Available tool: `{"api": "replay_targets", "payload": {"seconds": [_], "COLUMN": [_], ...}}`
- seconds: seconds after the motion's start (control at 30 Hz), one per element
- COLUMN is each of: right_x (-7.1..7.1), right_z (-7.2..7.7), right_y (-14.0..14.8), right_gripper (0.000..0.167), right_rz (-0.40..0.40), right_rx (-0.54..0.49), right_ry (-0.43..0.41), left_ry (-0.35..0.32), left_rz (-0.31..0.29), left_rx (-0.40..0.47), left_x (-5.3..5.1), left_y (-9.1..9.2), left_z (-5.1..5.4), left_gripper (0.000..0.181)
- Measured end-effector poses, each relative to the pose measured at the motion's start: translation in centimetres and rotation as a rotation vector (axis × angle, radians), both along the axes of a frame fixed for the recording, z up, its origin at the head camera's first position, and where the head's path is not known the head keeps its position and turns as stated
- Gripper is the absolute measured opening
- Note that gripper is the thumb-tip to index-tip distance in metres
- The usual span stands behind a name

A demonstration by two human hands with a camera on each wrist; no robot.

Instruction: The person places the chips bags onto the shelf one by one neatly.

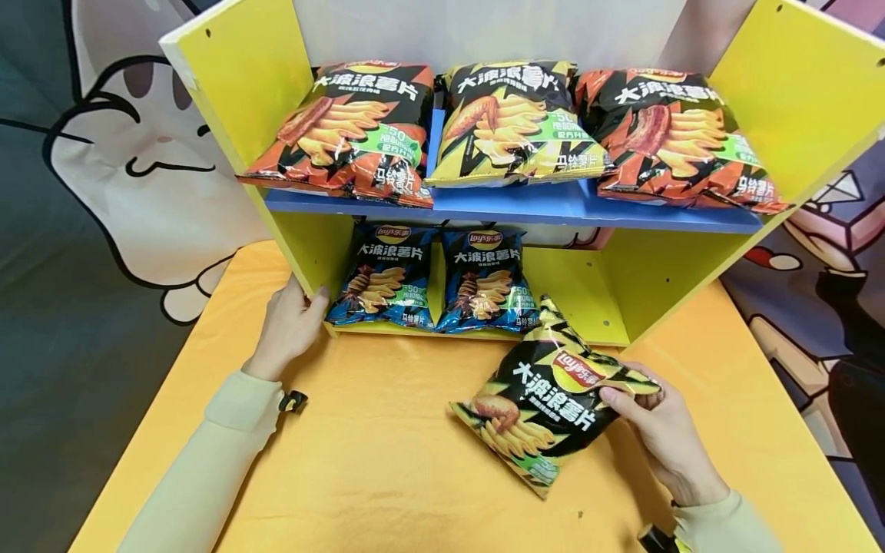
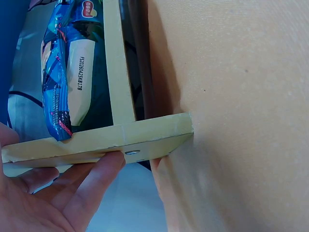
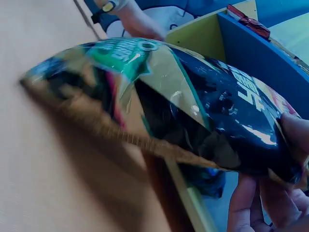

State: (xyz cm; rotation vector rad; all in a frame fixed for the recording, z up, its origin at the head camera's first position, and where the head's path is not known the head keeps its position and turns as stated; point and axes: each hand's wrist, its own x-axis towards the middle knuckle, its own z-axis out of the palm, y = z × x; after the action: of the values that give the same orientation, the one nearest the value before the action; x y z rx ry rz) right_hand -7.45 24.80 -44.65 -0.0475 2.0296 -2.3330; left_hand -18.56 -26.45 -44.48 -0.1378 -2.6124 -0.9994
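Note:
My right hand (image 1: 671, 438) pinches a yellow-and-black potato chip bag (image 1: 546, 399) near its top edge, thumb on the front. The bag hangs tilted in front of the lower shelf, over the table, its lower end toward the left. In the right wrist view the chip bag (image 3: 193, 111) spans the picture, and fingers (image 3: 246, 203) show behind it. My left hand (image 1: 286, 326) holds the lower left side panel of the display shelf. The left wrist view shows fingers (image 2: 96, 183) against the outer face of that panel (image 2: 159, 133).
Two blue chip bags (image 1: 387, 276) (image 1: 484, 280) stand on the lower level, left and middle. On the blue upper shelf board (image 1: 512, 203) lie two red bags (image 1: 359, 130) (image 1: 677, 142) with a yellow one (image 1: 518, 127) between them. An orange cloth (image 1: 359, 461) covers the table.

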Motion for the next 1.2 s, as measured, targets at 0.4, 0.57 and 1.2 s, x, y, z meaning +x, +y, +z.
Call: {"api": "replay_targets", "payload": {"seconds": [0.4,0.57,1.2], "right_x": [-3.4,-4.1,-5.9], "right_z": [1.1,0.4,-2.2], "right_y": [-1.6,-3.3,-5.7], "right_gripper": [0.016,0.011,0.047], "right_rz": [0.118,0.199,0.207], "right_rx": [0.096,0.13,0.503], "right_ry": [-0.056,-0.115,-0.25], "left_ry": [0.005,0.013,0.01], "left_rz": [-0.003,-0.01,0.011], "left_rx": [-0.001,-0.005,-0.023], "left_x": [-0.1,-0.2,-0.2], "left_y": [-0.3,-0.3,-0.2], "left_z": [-0.3,-0.4,-0.3], "left_gripper": [0.044,0.043,0.04]}}
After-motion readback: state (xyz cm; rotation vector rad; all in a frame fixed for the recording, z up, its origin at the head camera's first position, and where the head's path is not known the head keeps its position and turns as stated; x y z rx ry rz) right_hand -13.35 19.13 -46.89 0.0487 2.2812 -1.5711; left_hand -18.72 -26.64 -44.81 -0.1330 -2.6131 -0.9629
